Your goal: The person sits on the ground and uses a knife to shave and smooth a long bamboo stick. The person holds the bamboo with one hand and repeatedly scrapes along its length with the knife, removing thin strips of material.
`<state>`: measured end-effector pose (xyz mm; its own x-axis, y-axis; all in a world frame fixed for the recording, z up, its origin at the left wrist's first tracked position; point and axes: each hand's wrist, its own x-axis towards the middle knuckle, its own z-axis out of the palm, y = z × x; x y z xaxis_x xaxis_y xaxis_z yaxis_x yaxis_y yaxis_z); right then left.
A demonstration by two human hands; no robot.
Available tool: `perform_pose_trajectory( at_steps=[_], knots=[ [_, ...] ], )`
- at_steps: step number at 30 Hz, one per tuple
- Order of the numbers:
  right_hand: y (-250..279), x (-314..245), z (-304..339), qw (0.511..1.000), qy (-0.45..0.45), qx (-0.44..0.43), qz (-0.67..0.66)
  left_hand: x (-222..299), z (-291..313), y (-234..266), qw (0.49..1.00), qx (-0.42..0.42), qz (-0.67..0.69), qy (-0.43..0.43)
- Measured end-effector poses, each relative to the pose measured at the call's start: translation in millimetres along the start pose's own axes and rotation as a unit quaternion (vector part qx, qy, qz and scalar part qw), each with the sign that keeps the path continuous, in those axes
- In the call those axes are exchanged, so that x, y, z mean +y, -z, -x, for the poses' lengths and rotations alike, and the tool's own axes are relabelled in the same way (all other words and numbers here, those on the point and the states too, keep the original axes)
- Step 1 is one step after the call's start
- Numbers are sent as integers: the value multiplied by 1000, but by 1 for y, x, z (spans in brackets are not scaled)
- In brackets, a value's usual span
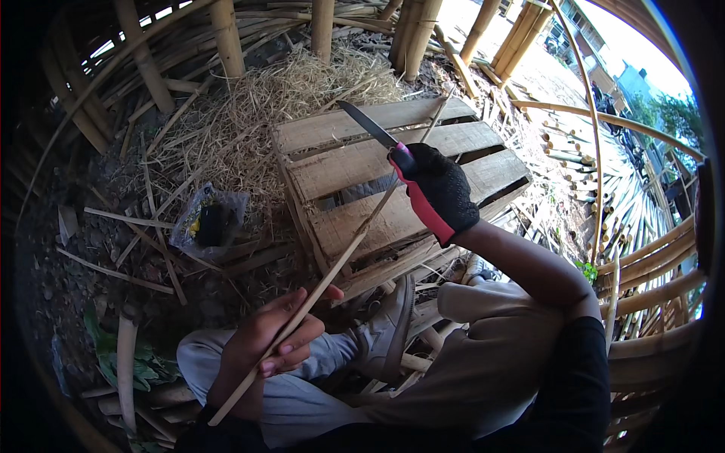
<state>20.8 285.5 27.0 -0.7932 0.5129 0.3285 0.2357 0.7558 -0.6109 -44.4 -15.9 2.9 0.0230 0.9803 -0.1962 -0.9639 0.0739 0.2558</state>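
My bare left hand (281, 332) is closed round the lower part of a long, thin bamboo strip (345, 257). The strip slants up and away from my lap, across the slatted wooden crate (340, 174). In a black and red work glove, my right hand (442, 189) grips a knife (370, 126) by its dark and pink handle. Its blade points up and left over the crate top, apart from the slats. The strip runs behind or under the gloved fist; whether those fingers also touch it is hidden.
Dry shavings (302, 90) are heaped behind and left of the crate. On the ground to the left lies a clear plastic bag (211, 219) with dark and yellow contents. Bamboo posts (322, 30) stand at the back, and cut bamboo poles (574, 158) lie at the right. My shoe (389, 332) is near the crate.
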Motion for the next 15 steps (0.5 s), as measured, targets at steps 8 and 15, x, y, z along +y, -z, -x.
perform_pose_trajectory(
  at_steps=[8,15],
  knots=[
    [26,17,-10,872,-351,-257,-226,1,-10,5,993,70,-90,2],
    [24,-27,14,860,-265,-403,-170,11,-7,10,998,48,-49,8]
  ],
)
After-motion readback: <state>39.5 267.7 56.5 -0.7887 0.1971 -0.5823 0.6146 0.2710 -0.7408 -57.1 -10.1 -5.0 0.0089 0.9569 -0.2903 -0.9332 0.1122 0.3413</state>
